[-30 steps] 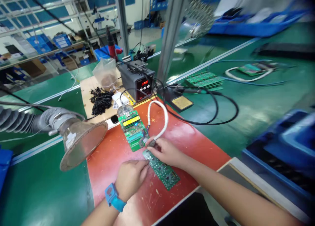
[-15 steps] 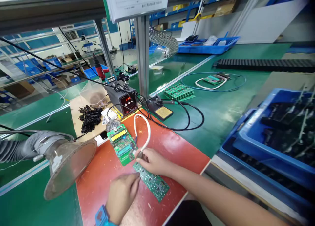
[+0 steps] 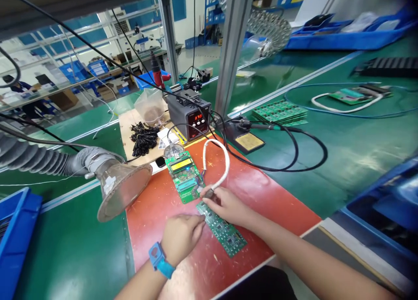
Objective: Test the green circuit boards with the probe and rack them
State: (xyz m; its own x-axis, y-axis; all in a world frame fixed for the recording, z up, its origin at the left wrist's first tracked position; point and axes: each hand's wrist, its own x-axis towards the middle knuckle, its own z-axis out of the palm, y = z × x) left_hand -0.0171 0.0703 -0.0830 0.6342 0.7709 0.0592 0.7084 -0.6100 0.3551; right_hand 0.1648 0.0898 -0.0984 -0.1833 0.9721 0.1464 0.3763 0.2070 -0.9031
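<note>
My right hand (image 3: 227, 204) is closed around the dark plug (image 3: 209, 193) at the end of a white-sleeved cable (image 3: 226, 156). The plug is over the far end of a green circuit board panel (image 3: 225, 234) lying on the red mat. With fingers curled, my left hand (image 3: 183, 237) pinches the panel's left edge; a blue wrist strap (image 3: 160, 258) is on that wrist. The cable loops back to a green test board (image 3: 184, 178) with a lit yellow display, just beyond the panel. The plug's tip and its contact with the panel are hidden by my fingers.
A soldering station (image 3: 191, 115) reading 370 stands behind, beside an iron stand with a sponge (image 3: 250, 142). A fume hood (image 3: 126, 189) juts in at left. Black cable parts (image 3: 143, 139), stacked green boards (image 3: 281, 112) and blue bins (image 3: 16, 239) lie around.
The view has swung right-to-left, so the bench things appear shifted rightward and upward. Both hands keep about the same places on the panel and plug.
</note>
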